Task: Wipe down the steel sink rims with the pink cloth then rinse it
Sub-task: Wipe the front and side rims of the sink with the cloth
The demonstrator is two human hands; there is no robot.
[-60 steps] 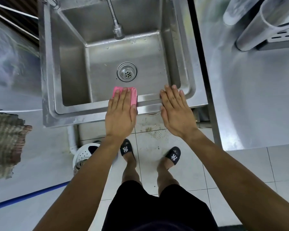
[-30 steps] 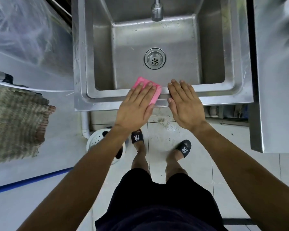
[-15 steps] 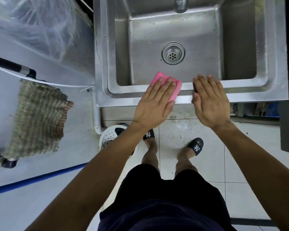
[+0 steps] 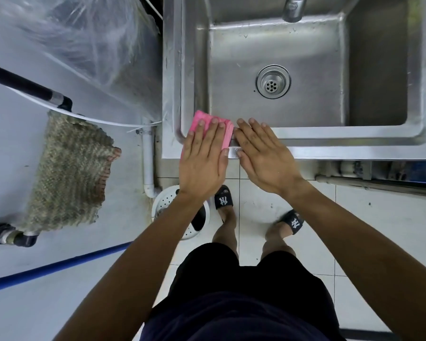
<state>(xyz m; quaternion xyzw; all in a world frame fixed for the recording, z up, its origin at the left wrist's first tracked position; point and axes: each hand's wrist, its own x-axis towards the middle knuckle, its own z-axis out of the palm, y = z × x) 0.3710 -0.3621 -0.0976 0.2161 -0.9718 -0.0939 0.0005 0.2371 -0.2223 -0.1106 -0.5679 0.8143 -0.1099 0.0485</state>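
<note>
The pink cloth [image 4: 210, 129] lies on the front rim of the steel sink [image 4: 342, 146], near its front left corner. The left hand [image 4: 203, 158] presses flat on it, fingers spread and straight, not gripping. The right hand [image 4: 263, 156] lies flat and empty on the rim just beside the cloth, touching its edge. The drain [image 4: 273, 81] sits in the basin beyond, with the tap [image 4: 293, 7] above. A brownish mat [image 4: 69, 173] hangs on a rail to the left.
</note>
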